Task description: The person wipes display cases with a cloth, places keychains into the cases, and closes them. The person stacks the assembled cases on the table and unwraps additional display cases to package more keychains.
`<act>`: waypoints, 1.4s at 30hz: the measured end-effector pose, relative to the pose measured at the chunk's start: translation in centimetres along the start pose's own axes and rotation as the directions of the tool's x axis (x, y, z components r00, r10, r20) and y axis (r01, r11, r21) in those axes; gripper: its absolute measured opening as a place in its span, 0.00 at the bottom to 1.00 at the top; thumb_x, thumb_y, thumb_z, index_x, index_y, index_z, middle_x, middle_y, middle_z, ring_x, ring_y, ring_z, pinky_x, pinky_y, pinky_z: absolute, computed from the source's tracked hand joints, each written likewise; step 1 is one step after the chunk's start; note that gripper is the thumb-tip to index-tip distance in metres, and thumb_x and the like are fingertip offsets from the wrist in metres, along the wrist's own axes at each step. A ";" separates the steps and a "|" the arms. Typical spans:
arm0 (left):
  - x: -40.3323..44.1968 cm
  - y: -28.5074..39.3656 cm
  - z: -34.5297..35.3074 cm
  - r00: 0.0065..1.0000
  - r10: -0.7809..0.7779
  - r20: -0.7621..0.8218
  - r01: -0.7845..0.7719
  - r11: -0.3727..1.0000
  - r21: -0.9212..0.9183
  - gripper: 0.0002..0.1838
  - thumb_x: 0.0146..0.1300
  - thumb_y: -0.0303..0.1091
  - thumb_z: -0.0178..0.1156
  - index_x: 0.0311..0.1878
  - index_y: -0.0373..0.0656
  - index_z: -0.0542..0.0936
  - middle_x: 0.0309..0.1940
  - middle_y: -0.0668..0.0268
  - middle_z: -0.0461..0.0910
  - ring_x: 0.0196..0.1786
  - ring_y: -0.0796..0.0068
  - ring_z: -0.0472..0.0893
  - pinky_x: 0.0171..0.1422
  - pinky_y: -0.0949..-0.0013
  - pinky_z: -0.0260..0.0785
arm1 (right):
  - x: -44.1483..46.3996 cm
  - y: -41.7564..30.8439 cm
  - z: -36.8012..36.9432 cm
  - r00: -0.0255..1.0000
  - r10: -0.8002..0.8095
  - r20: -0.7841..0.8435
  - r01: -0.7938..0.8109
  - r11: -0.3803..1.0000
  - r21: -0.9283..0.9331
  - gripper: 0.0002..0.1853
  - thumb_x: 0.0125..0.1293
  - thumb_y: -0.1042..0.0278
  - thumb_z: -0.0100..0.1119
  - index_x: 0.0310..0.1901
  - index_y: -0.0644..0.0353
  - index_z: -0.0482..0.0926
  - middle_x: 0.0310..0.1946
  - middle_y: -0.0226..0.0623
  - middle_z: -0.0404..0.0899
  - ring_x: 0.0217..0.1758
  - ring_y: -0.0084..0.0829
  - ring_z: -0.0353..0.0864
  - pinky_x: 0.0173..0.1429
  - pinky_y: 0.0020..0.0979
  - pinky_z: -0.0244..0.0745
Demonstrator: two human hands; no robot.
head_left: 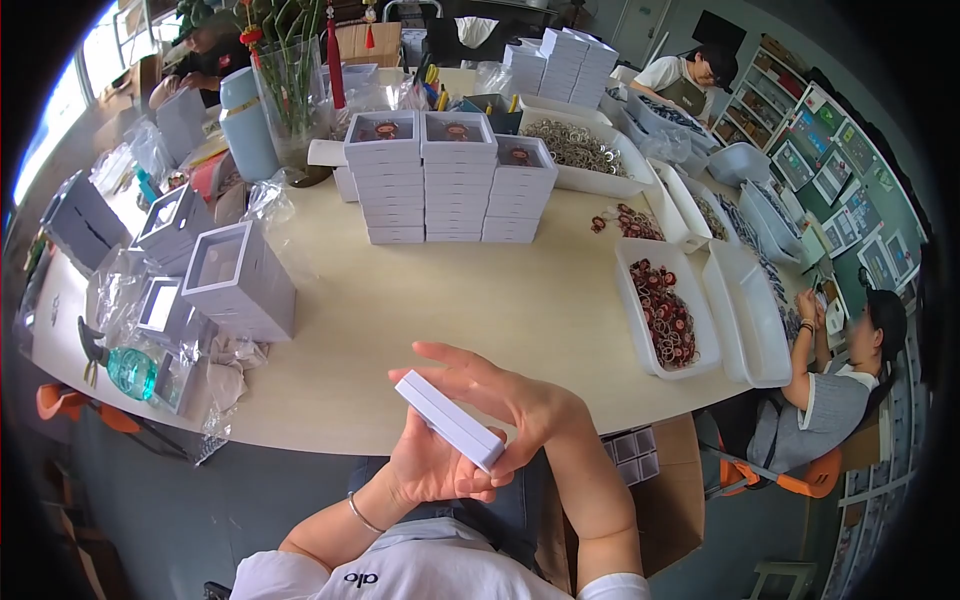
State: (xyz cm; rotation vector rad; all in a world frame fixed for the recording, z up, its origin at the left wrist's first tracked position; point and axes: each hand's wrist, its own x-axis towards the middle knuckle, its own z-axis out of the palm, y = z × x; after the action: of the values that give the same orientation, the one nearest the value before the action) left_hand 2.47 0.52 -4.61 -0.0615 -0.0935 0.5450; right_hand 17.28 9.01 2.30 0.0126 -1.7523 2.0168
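From my remote view, the left hand (425,462) is half-curled, cradling 1 white box (450,421) tilted above the table's near edge (400,440). The right hand (515,405) is partly open, its thumb at the box's near end, fingers spread above; their contact looks unclear to me. 3 box stacks (425,190) stand beyond, left of the red keychain tray (668,310).

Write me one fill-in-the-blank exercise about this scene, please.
1. The left hand and right hand together hold ____ white box.
2. The bracelet is on the person's ____ wrist.
3. Beside the bin of red keyrings, the long white bin is ____.

Missing words: one; left; empty.
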 end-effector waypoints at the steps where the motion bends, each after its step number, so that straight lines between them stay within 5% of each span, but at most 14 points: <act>1: -0.1 0.1 -0.7 0.995 -0.005 0.098 0.002 1.000 0.027 0.64 0.44 0.90 0.34 0.64 0.35 0.65 0.42 0.52 0.75 0.43 0.56 0.74 0.53 0.51 0.68 | 0.0 -0.4 -0.2 1.000 0.025 -0.004 -0.025 0.998 -0.063 0.69 0.33 0.69 0.80 0.76 0.58 0.41 0.70 0.56 0.56 0.76 0.46 0.54 0.74 0.42 0.54; 3: -0.1 0.6 -2.5 0.957 -0.023 0.290 -0.002 0.996 0.085 0.67 0.43 0.92 0.31 0.70 0.39 0.60 0.57 0.50 0.73 0.57 0.51 0.75 0.61 0.49 0.68 | 0.3 -1.6 -0.1 0.997 0.070 -0.013 -0.072 0.979 -0.191 0.69 0.34 0.67 0.81 0.76 0.58 0.41 0.68 0.54 0.60 0.75 0.48 0.56 0.75 0.45 0.52; 6: -1.1 1.0 0.5 0.956 0.294 -0.006 -0.241 0.794 0.558 0.64 0.45 0.85 0.49 0.74 0.42 0.52 0.67 0.51 0.64 0.68 0.51 0.68 0.69 0.49 0.62 | 0.0 -2.6 2.8 0.879 0.015 -0.477 0.050 0.991 0.124 0.68 0.36 0.64 0.82 0.75 0.60 0.40 0.65 0.49 0.63 0.73 0.50 0.58 0.77 0.51 0.49; 9: -0.1 -0.2 0.6 0.695 0.685 0.220 -0.413 0.128 0.902 0.68 0.41 0.69 0.72 0.76 0.44 0.44 0.73 0.54 0.52 0.75 0.54 0.55 0.77 0.50 0.51 | -0.3 0.4 4.0 0.690 -0.175 -0.703 0.229 0.973 -0.017 0.66 0.40 0.63 0.81 0.75 0.61 0.40 0.65 0.46 0.63 0.72 0.50 0.61 0.77 0.52 0.51; 10: 0.3 -0.6 0.4 0.630 0.741 0.231 -0.556 0.223 0.801 0.72 0.34 0.53 0.82 0.76 0.44 0.42 0.75 0.56 0.44 0.78 0.58 0.47 0.79 0.49 0.42 | -0.3 1.2 4.7 0.642 -0.198 -0.741 0.260 0.965 -0.032 0.63 0.44 0.61 0.79 0.75 0.60 0.41 0.65 0.44 0.62 0.73 0.49 0.59 0.78 0.51 0.48; 14: 1.0 -0.8 2.9 0.479 0.862 0.163 -0.601 0.187 0.777 0.66 0.40 0.48 0.81 0.75 0.41 0.45 0.72 0.56 0.52 0.77 0.59 0.50 0.80 0.54 0.40 | -0.9 3.6 6.5 0.543 -0.228 -0.808 0.312 0.948 -0.058 0.58 0.51 0.62 0.74 0.75 0.61 0.41 0.69 0.44 0.56 0.77 0.41 0.52 0.78 0.46 0.45; 17: 0.8 -0.4 3.6 0.487 0.855 0.180 -0.573 0.157 0.805 0.62 0.42 0.43 0.79 0.75 0.39 0.48 0.67 0.59 0.58 0.75 0.63 0.56 0.80 0.57 0.42 | -2.9 3.8 5.9 0.556 -0.237 -0.797 0.082 0.970 -0.231 0.55 0.52 0.62 0.73 0.74 0.64 0.44 0.71 0.45 0.54 0.77 0.40 0.49 0.78 0.43 0.45; 18: 0.4 0.3 3.2 0.516 0.830 0.214 -0.564 0.141 0.813 0.60 0.43 0.39 0.77 0.74 0.38 0.48 0.63 0.62 0.61 0.71 0.66 0.61 0.79 0.57 0.45 | -2.9 2.3 5.9 0.563 -0.303 -0.769 -0.018 0.925 -0.379 0.52 0.52 0.63 0.72 0.73 0.67 0.49 0.71 0.49 0.56 0.77 0.42 0.53 0.77 0.41 0.48; 21: -0.4 1.2 2.8 0.617 0.755 0.223 -0.467 0.124 0.875 0.60 0.43 0.40 0.77 0.75 0.37 0.48 0.62 0.61 0.62 0.69 0.67 0.63 0.78 0.57 0.48 | -3.9 -1.2 4.4 0.796 -0.098 -0.597 -0.219 0.874 -0.435 0.51 0.50 0.65 0.72 0.72 0.68 0.52 0.68 0.55 0.62 0.74 0.44 0.61 0.75 0.41 0.54; 22: -0.6 1.2 2.9 0.639 0.740 0.210 -0.435 0.123 0.892 0.60 0.43 0.39 0.77 0.75 0.37 0.48 0.63 0.61 0.62 0.70 0.66 0.63 0.78 0.57 0.48 | -3.8 -2.4 4.2 0.845 -0.075 -0.529 -0.299 0.754 -0.585 0.50 0.49 0.66 0.72 0.72 0.69 0.53 0.64 0.59 0.68 0.69 0.47 0.68 0.71 0.39 0.62; 25: -0.9 1.0 3.9 0.694 0.697 0.183 -0.353 0.108 0.929 0.59 0.44 0.35 0.76 0.75 0.35 0.47 0.65 0.58 0.61 0.71 0.65 0.62 0.78 0.56 0.50 | -3.5 -3.4 4.4 0.867 0.066 -0.494 -0.407 0.665 -0.626 0.51 0.48 0.67 0.71 0.72 0.69 0.52 0.62 0.60 0.69 0.66 0.48 0.71 0.69 0.38 0.66; 32: -1.8 0.7 4.3 0.780 0.609 0.143 -0.183 0.004 0.983 0.61 0.39 0.31 0.79 0.74 0.34 0.49 0.66 0.55 0.61 0.72 0.62 0.62 0.76 0.53 0.56 | -4.4 -2.6 4.8 0.928 -0.024 -0.372 -0.284 0.602 -0.746 0.53 0.46 0.67 0.71 0.72 0.68 0.50 0.60 0.60 0.71 0.62 0.51 0.74 0.64 0.40 0.72; 42: -1.4 -0.3 4.3 0.806 0.576 0.134 -0.112 -0.073 0.991 0.59 0.35 0.32 0.81 0.70 0.35 0.55 0.63 0.57 0.63 0.68 0.63 0.66 0.73 0.53 0.63 | -6.1 -1.4 6.5 0.875 -0.021 -0.483 -0.329 0.705 -0.628 0.56 0.43 0.68 0.72 0.72 0.65 0.47 0.58 0.60 0.71 0.61 0.51 0.75 0.65 0.41 0.72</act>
State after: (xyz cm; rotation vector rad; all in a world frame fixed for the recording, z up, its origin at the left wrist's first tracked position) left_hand 1.03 -0.34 -0.43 1.3498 0.7550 1.0577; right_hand 21.29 0.98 2.96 -0.8246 -2.1017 1.1658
